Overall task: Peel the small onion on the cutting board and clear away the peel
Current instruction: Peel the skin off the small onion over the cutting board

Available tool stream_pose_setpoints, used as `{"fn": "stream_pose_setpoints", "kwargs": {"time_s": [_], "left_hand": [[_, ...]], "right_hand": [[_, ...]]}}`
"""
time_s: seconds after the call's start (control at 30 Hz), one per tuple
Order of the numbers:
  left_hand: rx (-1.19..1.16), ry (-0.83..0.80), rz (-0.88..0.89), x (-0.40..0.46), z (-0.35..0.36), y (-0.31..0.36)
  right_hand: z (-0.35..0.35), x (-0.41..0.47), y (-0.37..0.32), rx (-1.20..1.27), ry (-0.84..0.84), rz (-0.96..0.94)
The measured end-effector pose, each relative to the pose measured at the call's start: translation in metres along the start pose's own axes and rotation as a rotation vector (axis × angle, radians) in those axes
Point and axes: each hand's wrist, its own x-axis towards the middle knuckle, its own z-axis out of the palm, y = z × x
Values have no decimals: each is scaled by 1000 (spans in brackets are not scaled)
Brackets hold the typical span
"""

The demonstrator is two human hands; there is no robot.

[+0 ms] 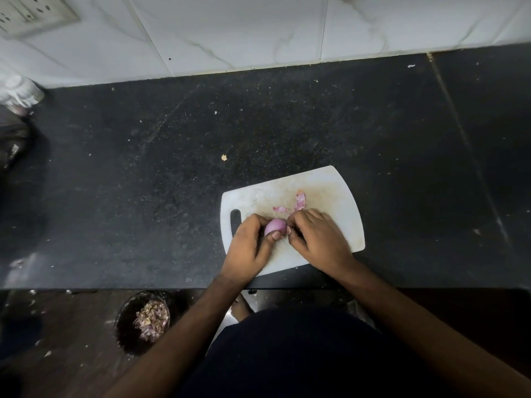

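A small purple onion (275,226) sits just above the white cutting board (342,196), pinched between thumb and fingers of my left hand (249,245). My right hand (319,238) is curled against the onion's right end, its fingertips pinching at the skin there; what they hold is hidden. Two loose pink peel pieces lie on the board behind my hands, a long piece (299,200) and a smaller piece (280,209).
The board lies on a dark speckled counter (143,182) with a white tiled wall behind. A dark bin (143,323) with several peel scraps stands on the floor at lower left. A foil-wrapped object (20,93) sits at the far left.
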Motion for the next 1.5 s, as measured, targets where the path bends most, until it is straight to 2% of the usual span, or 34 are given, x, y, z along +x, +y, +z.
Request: {"fn": "stream_pose_setpoints", "kwargs": {"time_s": [0.1, 0.37, 0.5, 0.57, 0.67, 0.77, 0.97, 1.17, 1.27, 1.37, 1.5], "left_hand": [[13, 12, 8, -2, -1, 3], [42, 21, -9, -21, -1, 3], [90, 45, -34, -27, 1, 5], [74, 86, -66, -31, 4, 8], [39, 150, -148, -30, 7, 14], [-12, 155, -183, -24, 15, 21], [-58, 124, -167, -21, 22, 28], [-94, 124, -184, -18, 23, 26], [-157, 140, -208, -16, 20, 24], [-227, 151, -251, -15, 19, 19], [-237, 197, -293, -8, 19, 13]], "right_hand": [[2, 2, -3, -44, -4, 27], [5, 5, -1, 107, 108, 119], [4, 8, 1, 204, 152, 254], [4, 6, 4, 219, 146, 207], [2, 1, 7, 226, 74, 31], [0, 1, 9, 183, 18, -70], [-3, 3, 14, 374, 47, -2], [-3, 4, 13, 373, 34, 49], [1, 4, 7, 302, 106, 94], [2, 6, 8, 339, 218, 194], [1, 1, 6, 351, 134, 136]]}}
